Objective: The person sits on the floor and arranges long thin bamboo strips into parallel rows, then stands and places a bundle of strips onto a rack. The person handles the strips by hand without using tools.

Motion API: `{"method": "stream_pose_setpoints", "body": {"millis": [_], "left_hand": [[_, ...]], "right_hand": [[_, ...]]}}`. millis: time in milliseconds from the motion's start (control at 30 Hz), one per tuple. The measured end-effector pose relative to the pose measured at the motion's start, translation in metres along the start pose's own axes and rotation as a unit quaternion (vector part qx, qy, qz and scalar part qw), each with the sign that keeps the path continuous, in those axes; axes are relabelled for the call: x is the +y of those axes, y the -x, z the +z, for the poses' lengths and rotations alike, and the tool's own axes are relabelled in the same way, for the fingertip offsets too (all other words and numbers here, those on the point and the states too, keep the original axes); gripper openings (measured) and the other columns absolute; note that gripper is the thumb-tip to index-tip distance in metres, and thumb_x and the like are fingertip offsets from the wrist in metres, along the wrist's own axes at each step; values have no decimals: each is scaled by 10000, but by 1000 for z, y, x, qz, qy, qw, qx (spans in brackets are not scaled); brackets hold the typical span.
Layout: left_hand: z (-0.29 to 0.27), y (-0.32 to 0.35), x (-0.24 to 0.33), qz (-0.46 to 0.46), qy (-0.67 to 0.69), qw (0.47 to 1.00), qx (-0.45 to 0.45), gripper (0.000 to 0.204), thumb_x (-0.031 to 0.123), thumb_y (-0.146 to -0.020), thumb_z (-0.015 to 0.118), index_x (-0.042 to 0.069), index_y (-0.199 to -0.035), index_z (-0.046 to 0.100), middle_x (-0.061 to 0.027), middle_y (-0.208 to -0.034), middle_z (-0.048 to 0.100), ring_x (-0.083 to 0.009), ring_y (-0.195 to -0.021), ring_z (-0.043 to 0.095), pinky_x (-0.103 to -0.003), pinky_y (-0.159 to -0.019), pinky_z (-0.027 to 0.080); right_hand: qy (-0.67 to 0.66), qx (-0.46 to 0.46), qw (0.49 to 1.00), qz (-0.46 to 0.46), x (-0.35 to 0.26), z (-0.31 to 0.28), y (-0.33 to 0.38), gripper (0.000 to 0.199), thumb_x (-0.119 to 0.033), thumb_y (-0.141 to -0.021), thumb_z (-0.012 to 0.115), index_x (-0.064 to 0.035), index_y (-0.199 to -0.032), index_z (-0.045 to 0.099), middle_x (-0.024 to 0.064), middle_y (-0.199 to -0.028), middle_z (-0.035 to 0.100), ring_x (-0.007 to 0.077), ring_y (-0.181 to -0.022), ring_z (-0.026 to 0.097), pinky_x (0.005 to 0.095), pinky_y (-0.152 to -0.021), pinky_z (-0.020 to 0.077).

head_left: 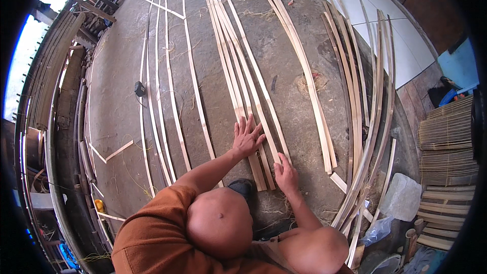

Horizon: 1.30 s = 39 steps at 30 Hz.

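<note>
Long, pale split-bamboo strips (224,61) lie side by side on the concrete floor, running away from me. My left hand (247,137) rests on their near part, palm down with fingers spread. The strips' near ends (257,172) show below that hand, close to my foot. To its right, my right hand (287,175) has thumb and fingers closed at the near end of another bamboo strip (266,128). One more strip (269,99) lies just right of it and passes by the fingers of my right hand.
Spaced strips (190,63) lie to the left, near a small black object (139,89). A bundle (303,66) and a crossed pile (374,127) lie right. A pale stone block (401,197) and slatted bamboo mats (449,129) stand at the right edge. Poles (81,116) line the left.
</note>
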State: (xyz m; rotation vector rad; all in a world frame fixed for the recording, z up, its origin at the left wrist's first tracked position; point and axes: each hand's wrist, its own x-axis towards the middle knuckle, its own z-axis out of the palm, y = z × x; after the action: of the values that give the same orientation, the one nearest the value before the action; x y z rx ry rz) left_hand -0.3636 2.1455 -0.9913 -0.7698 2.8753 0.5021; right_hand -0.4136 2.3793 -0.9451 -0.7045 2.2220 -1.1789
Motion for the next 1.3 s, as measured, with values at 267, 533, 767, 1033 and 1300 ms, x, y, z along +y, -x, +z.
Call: {"method": "stream_pose_setpoints", "body": {"millis": [267, 533, 767, 1033, 1300], "left_hand": [[-7, -1, 4, 4, 18, 1000, 10, 717, 674, -993, 410, 247, -1568, 387, -179, -1701, 70, -491, -1543, -8, -627, -1228, 23], [-10, 2, 0, 6, 55, 998, 38, 836, 714, -948, 480, 174, -1573, 351, -197, -1690, 107, -499, -1539, 13, -633, -1226, 40], [-10, 4, 4, 7, 44, 999, 21, 849, 721, -944, 486, 157, -1565, 357, -193, -1690, 115, -484, -1544, 24, -622, -1230, 49], [-4, 3, 0, 12, 20, 999, 35, 862, 738, -947, 450, 160, -1577, 342, -196, -1692, 97, -487, -1543, 11, -621, -1231, 43], [-2, 3, 0, 8, 22, 999, 27, 879, 753, -950, 415, 159, -1590, 313, -203, -1693, 85, -482, -1545, -10, -624, -1230, 29]], "right_hand": [[19, 59, 997, -45, 15, 12, -1, 360, -200, -1004, 578, -82, -1344, 596, 230, -1044, 712, 414, -924, 706, 480, -773, 559], [39, 52, 997, -45, 11, 7, -16, 343, -207, -996, 602, -93, -1317, 648, 234, -959, 721, 387, -865, 724, 454, -736, 561], [45, 46, 998, -24, 24, 3, -14, 361, -263, -995, 588, -129, -1324, 655, 227, -1043, 712, 423, -931, 692, 494, -781, 547], [119, -4, 991, -57, 34, -2, -22, 376, -273, -986, 606, -141, -1334, 661, 217, -893, 657, 410, -853, 655, 500, -754, 524], [180, -38, 982, -53, 23, -9, -28, 375, -279, -988, 600, -142, -1331, 662, 224, -848, 655, 412, -831, 661, 500, -731, 528]]}}
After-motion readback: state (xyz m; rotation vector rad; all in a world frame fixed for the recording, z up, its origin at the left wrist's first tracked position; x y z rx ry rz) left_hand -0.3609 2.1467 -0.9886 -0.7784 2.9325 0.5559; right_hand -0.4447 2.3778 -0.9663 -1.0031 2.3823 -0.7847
